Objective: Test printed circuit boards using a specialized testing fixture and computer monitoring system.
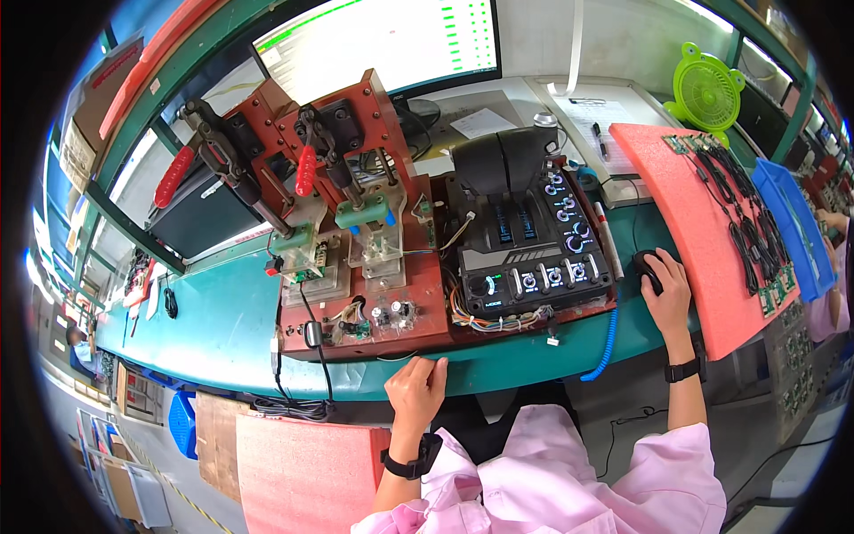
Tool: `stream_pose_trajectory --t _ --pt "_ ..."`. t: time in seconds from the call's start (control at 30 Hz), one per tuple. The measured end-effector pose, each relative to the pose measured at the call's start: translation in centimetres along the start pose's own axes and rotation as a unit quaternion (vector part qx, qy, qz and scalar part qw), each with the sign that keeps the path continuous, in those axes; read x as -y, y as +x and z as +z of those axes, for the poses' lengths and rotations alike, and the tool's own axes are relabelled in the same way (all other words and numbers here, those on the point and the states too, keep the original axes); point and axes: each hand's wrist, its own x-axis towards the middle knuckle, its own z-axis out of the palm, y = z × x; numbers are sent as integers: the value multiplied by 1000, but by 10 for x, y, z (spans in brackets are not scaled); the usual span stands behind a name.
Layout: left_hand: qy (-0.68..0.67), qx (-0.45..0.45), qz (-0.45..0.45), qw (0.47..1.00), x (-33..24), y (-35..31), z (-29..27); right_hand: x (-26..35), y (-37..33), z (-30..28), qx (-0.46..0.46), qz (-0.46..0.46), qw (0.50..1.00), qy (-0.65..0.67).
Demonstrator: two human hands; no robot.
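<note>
My right hand point(669, 298) rests over a black computer mouse point(650, 270) on the green table, fingers wrapped round it. Loosely curled, my left hand point(414, 392) lies at the table's front edge with nothing visible in it. Just beyond it stands a red test fixture point(405, 311) with two toggle clamps; their red handles, one at the left point(174, 177) and one nearer the middle point(306, 170), point upward. A green circuit board point(307, 258) sits under the left clamp, with a black cable running off the front. Between my hands is a black throttle controller point(534, 258) with levers, knobs and switches.
A lit monitor point(374, 49) stands at the back. Right of the mouse, a pink foam board point(663, 191) carries circuit boards with black cables, beside a blue tray point(792, 227). Another person's hand point(833, 222) is at far right. A green fan point(707, 89) stands behind.
</note>
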Motion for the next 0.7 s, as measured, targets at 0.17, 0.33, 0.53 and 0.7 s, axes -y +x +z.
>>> stream_pose_trajectory --t 0.17,0.33,0.53,0.7 --pt "-12 15 -14 1000 -1 0 -1 -1 0 1 6 0 1000 -2" --pt "-15 10 -11 1000 -1 0 -2 0 3 2 18 1 1000 22" --pt "-11 2 -11 1000 -1 0 -1 2 5 1 41 -22 998 46" --pt "-8 -1 -7 1000 -1 0 -2 3 5 1 40 -32 997 55"
